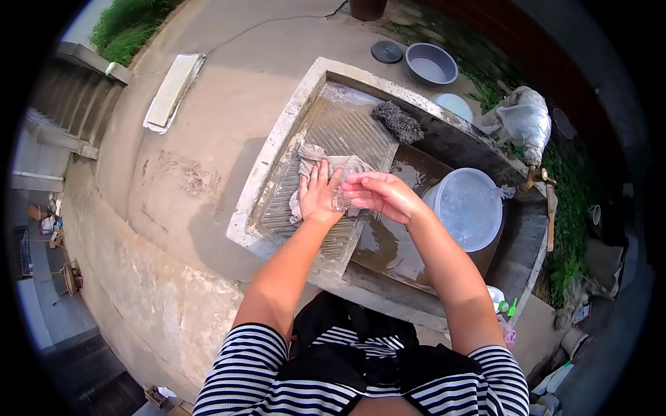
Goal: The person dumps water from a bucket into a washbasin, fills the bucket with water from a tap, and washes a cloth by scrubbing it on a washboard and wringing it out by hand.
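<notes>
Both hands work at the washboard. Our left hand lies flat, fingers spread, pressing the cloth down onto the ridges near the board's lower edge. Our right hand is cupped just beside it, fingers half curled over the cloth's right end; we cannot tell whether it actually grips a fold or only rests there.

Cloth: grey, crumpled, wet-looking, bunched across the middle of the board, one end running up toward the left edge. No suds visible on it that we can make out.

Second item: a dark knitted piece sits at the board's top right corner, apart from both hands, untouched.

Basin below the board's right edge holds shallow murky water. A clear tub with water stands at the basin's right end, under the tap.

Judgement on progress: the cloth is soaked and under scrubbing, so washing of this piece looks mid-way. Rinsing and wringing appear not yet done, and the dark piece seems to wait its turn. We read the work as less than half complete.
</notes>
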`<state>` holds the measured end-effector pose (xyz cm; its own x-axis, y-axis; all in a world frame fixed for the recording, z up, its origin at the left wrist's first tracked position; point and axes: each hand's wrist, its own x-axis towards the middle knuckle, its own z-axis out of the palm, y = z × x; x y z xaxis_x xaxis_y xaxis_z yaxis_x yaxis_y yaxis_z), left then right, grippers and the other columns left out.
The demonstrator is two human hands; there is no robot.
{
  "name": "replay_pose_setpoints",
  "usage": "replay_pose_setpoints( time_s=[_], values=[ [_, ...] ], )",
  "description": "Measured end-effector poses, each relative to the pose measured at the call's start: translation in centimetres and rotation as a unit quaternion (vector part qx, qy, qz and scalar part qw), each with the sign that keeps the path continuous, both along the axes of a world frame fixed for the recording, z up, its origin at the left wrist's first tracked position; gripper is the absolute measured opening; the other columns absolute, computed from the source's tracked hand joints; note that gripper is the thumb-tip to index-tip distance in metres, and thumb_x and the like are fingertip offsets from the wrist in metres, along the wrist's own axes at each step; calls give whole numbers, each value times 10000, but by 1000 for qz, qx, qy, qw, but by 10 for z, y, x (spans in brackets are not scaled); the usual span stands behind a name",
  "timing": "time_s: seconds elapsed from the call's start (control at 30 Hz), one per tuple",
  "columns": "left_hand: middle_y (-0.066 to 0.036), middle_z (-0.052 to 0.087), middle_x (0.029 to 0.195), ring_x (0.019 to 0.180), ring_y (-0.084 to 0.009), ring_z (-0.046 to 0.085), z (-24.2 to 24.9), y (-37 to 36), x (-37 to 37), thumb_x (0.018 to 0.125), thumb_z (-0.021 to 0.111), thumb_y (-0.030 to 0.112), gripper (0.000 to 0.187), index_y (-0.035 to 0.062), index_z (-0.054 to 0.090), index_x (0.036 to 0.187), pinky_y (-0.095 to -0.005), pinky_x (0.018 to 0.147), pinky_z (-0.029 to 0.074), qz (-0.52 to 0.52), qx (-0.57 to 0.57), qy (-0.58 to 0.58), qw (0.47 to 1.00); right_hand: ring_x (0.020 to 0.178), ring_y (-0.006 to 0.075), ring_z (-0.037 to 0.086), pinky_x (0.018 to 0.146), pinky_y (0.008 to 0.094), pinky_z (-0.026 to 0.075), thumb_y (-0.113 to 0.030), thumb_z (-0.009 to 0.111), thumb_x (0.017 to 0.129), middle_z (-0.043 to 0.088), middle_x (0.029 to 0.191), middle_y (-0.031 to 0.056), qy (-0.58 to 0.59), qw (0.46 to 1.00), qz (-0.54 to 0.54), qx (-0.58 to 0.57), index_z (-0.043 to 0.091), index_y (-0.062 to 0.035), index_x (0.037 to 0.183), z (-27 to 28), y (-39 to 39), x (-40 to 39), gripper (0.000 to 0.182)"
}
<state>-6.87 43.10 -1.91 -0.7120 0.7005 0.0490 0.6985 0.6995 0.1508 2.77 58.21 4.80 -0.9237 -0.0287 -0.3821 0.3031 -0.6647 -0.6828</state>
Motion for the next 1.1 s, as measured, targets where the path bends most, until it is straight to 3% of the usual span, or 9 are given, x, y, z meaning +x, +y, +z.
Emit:
replay_pose_setpoints(
  time_s=[0.07, 0.13, 0.23, 0.5, 0.57, 0.83, 0.87, 0.97, 1.1],
  values=[
    [-134, 402, 1373, 1218, -345, 422, 0, -11, -9, 834, 535, 246, 409, 121, 512, 1223, -446, 1018, 319, -10, 134, -121, 984, 1003, 220, 588, 867, 346, 461, -214, 573, 890, 610, 1106, 112, 15, 962, -2, 271, 589, -25, 1116, -19, -25, -24, 296],
    [-146, 470, 1291, 1125, -360, 489, -18, -22, -23, 814, 556, 128, 330, 70, 530, 1138, -408, 951, 395, 14, 254, -164, 953, 962, 282, 587, 853, 373, 455, -223, 627, 827, 617, 1043, 122, 56, 742, 10, 668, 610, -45, 1058, -32, -42, -28, 293],
    [-221, 482, 1244, 1112, -345, 510, -21, -47, -42, 763, 622, 60, 260, 8, 573, 1013, -408, 878, 446, -10, 313, -169, 935, 923, 328, 578, 845, 402, 451, -228, 647, 782, 612, 981, 148, 18, 602, 53, 797, 613, -55, 1022, -48, -49, -20, 298],
    [-115, 592, 1093, 939, -240, 598, 26, -65, -44, 826, 617, 191, 199, 17, 634, 922, -348, 803, 465, -41, 139, -166, 975, 740, 73, 503, 657, 240, 424, -205, 546, 913, 585, 820, -3, -34, 908, -119, 401, 590, -30, 919, -9, -30, -24, 180],
    [-1, 590, 918, 799, -135, 566, 24, -64, -56, 901, 551, 194, 178, 25, 594, 937, -277, 715, 452, 45, 351, -427, 832, 740, 38, 463, 666, 208, 394, -197, 507, 943, 553, 813, -48, -1, 929, -201, 312, 586, -39, 927, 14, -31, -22, 177],
    [-2, 515, 820, 773, -80, 472, 104, -63, -61, 860, 472, 35, 85, 40, 532, 919, -229, 688, 389, 4, 587, -628, 511, 686, 9, 393, 620, 187, 331, -229, 515, 940, 503, 772, -85, 156, 910, -242, 300, 573, -63, 943, 56, -35, -26, 176],
    [-2, 515, 820, 773, -80, 472, 83, -69, -69, 860, 472, 35, 85, 40, 532, 919, -229, 688, 389, 4, 584, -629, 512, 674, 36, 396, 615, 213, 347, -241, 508, 942, 490, 744, -73, 156, 906, -216, 328, 577, -38, 873, 50, -39, -25, 225],
    [-122, 586, 968, 907, -252, 554, 55, -86, -75, 756, 514, 46, 167, 32, 587, 907, -315, 761, 445, 24, 278, -320, 905, 714, 140, 510, 675, 283, 408, -301, 548, 902, 542, 722, 54, -52, 860, -12, 508, 588, 6, 791, 38, -40, -23, 329],
    [-159, 550, 1185, 1088, -315, 524, 20, -72, -62, 781, 526, 77, 301, 77, 619, 1066, -370, 906, 424, 21, 316, -191, 929, 1047, 295, 548, 899, 407, 416, -329, 545, 872, 596, 1113, 144, -98, 758, -130, 632, 655, -91, 1011, -36, -47, -32, 297]
  ],
)
